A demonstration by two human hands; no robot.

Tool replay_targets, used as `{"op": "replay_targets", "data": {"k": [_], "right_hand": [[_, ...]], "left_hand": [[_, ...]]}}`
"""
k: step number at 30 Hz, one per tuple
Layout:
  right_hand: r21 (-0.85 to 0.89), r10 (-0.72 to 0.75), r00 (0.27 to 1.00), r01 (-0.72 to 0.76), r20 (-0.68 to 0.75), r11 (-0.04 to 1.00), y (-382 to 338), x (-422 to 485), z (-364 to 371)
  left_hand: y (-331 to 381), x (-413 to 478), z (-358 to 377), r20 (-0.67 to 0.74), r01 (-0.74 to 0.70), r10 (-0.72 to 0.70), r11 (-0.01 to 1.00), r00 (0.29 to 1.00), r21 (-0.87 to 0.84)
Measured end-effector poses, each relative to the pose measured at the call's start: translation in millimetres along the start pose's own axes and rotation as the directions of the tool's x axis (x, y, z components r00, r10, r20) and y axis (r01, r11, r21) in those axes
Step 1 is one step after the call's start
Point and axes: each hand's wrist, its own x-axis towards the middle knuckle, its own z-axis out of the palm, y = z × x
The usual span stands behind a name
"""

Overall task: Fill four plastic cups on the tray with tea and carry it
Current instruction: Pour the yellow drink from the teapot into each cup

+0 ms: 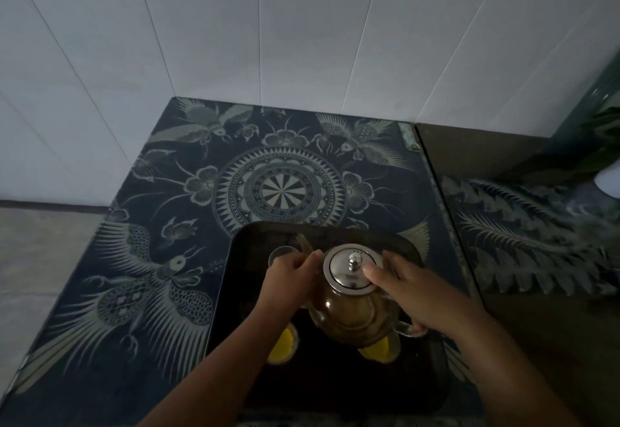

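Glass teapot point(352, 312) over the dark tray point(228, 292), both hands on it.
Right hand point(419, 295) clamped on the handle, thumb at the steel lid point(350, 267); left hand point(288, 279) closed around a clear cup point(280, 255) by the spout; two filled cups point(283, 346) sit beneath the wrists.

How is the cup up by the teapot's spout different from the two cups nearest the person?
The far cup looks clear, with no yellow showing; the two near cups glow yellow with tea. The far cup sits at the spout with the left hand against it; the near cups stand untouched, partly hidden under the teapot and the arms. All three stand upright on the dark tray.
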Motion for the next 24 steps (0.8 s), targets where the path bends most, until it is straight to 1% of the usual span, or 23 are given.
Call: {"op": "replay_targets", "data": {"k": [4,8,14,20,24], "right_hand": [[-0.021,0.062,0.998,-0.061,0.015,0.998,-13.4,9.3,12.0],[-0.004,0.138,0.99,-0.138,0.023,0.99,-21.6,18.9,21.0],[-0.066,0.183,0.982,-0.18,0.049,0.981,-30.9,27.0,24.1],[-0.13,0.203,0.977,-0.194,0.061,0.972,-29.2,32.3,20.2],[-0.169,0.242,0.967,-0.225,0.086,0.96,-29.1,37.0,15.8]], "left_hand": [[-17.1,18.6,-11.0,0.087,0.057,-0.056,0.998,0.995,-0.017],[-27.5,30.4,-17.1,0.154,0.123,-0.115,0.991,0.981,-0.045],[-41.8,35.1,-18.3,0.215,0.217,-0.194,0.972,0.957,-0.091],[-47.2,30.7,-14.3,0.255,0.233,-0.199,0.966,0.946,-0.11],[-50.4,31.7,-9.9,0.277,0.252,-0.207,0.958,0.938,-0.137]]}}
